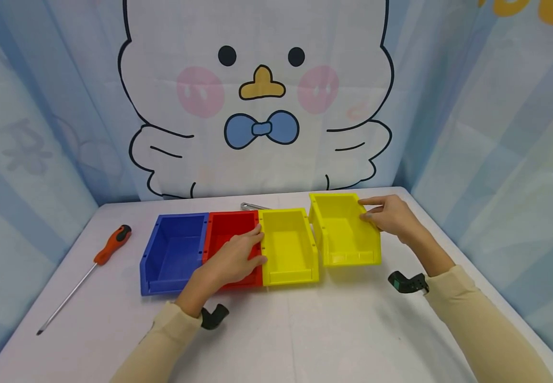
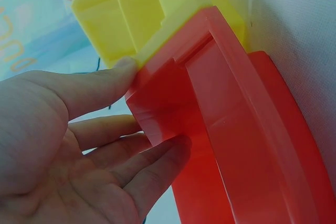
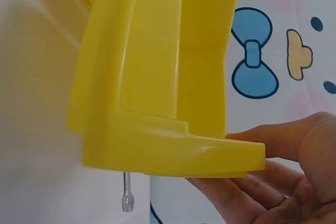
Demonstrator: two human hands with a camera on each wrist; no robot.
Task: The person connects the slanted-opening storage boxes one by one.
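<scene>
In the head view, a blue bin, a red bin and a yellow bin stand side by side, touching. My left hand reaches over the red bin. Its thumb and fingertips rest along the wall where red meets yellow; the left wrist view shows some fingers inside the red bin. A second yellow bin hangs tilted just right of the first, apparently off the table. My right hand pinches its right wall, the thumb on one side and fingers on the other, also seen in the right wrist view.
A screwdriver with an orange and black handle lies at the left of the white table. Behind the bins a shiny metal tool end sticks out, mostly hidden. Curtains enclose the back and both sides.
</scene>
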